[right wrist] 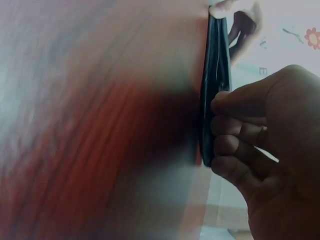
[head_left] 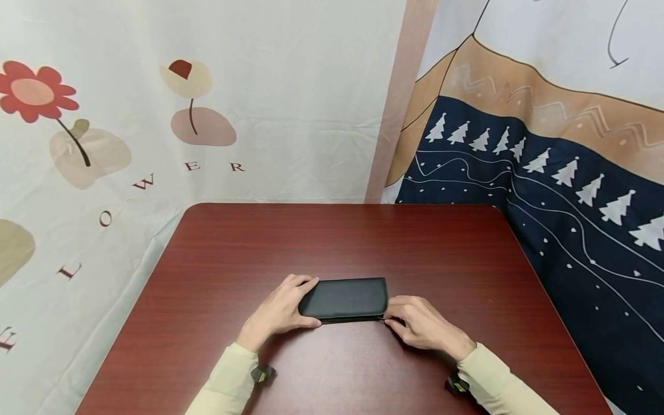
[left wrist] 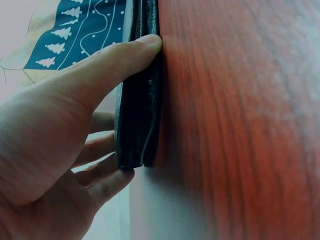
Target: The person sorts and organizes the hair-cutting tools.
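Note:
A black zippered wallet (head_left: 344,298) lies flat on the table, its long side facing me. My left hand (head_left: 282,308) grips its left end, thumb on the near edge and fingers around the far side. In the left wrist view, zipper teeth (left wrist: 140,20) run along the wallet's edge beyond the thumb. At the near right corner, my right hand (head_left: 422,323) pinches the zipper pull between thumb and curled fingers; the fingertips mostly hide it. The right wrist view shows the wallet's near edge (right wrist: 210,65) with a narrow gap along it.
The reddish-brown wooden table (head_left: 332,242) has rounded far corners. Behind it hangs a white cloth (head_left: 301,86) with flowers and letters, and at the right a navy and tan cloth (head_left: 519,167) with white trees. Dark wrist-worn devices (head_left: 263,374) sit at both cuffs.

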The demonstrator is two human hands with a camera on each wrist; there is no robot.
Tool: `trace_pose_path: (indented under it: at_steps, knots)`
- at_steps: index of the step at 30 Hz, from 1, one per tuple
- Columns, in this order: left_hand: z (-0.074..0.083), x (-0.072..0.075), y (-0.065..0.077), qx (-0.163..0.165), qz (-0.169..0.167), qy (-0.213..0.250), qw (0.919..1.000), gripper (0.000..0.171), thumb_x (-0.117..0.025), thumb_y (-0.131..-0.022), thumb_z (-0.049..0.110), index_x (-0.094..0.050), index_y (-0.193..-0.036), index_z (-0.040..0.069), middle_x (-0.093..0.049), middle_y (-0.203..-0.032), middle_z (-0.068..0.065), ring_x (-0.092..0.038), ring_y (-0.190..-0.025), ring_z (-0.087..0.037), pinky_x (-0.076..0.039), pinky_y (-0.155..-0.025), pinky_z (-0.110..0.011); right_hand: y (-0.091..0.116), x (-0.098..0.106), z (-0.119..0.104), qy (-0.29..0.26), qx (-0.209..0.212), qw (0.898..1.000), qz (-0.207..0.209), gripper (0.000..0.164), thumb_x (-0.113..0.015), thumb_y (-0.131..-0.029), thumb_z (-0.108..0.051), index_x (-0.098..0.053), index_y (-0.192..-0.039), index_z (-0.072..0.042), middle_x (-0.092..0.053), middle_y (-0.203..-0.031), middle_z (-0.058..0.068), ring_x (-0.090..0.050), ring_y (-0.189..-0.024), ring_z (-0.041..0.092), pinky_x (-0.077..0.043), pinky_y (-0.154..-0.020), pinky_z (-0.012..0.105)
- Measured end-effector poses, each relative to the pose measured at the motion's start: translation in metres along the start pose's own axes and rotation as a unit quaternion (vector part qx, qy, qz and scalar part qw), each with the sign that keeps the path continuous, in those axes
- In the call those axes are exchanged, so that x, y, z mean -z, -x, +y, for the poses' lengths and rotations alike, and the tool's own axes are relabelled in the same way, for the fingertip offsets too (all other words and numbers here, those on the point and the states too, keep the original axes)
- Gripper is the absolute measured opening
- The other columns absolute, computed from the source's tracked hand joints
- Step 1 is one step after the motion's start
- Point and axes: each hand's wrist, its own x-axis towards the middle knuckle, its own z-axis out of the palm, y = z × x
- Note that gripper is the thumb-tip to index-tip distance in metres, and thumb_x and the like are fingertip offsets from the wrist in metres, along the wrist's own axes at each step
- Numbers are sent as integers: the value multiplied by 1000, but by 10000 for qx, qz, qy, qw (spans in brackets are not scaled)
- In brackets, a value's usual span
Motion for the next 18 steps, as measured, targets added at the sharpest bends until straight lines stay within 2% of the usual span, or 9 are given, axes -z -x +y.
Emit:
trace_pose_path:
  at_steps: [3, 9, 18]
  knots:
    - [-1, -1, 0, 14, 2, 14, 10000, 98, -103, -79, 42, -63, -158, 1, -69, -151, -13, -63, -140, -33, -59, -116, -50, -2, -3, -6, 109, -108, 9999, 28, 13, -85, -89, -4, -82, -88, -16, -73, -86, -12, -59, -73, -3, -52, -65, 19]
    - [0, -1, -1, 34, -26, 2, 10000, 97, -103, -79, 42, -63, -158, 1, -69, -152, -13, -63, -140, -33, -59, -116, -50, -6, -9, -14, 429, -152, 9989, 96, 16, -87, -84, -6, -80, -81, -20, -62, -76, -14, -40, -65, -8, -37, -58, 13]
    - [1, -1, -2, 78, -53, 43, 9999, 98, -103, -79, 41, -62, -159, 1, -69, -152, -13, -63, -141, -34, -58, -116, -51, -14, -21, -23, 737, 14, 9971, 186, 22, -87, -82, -9, -72, -75, -23, -50, -71, -12, -30, -62, -7, -28, -55, 14]
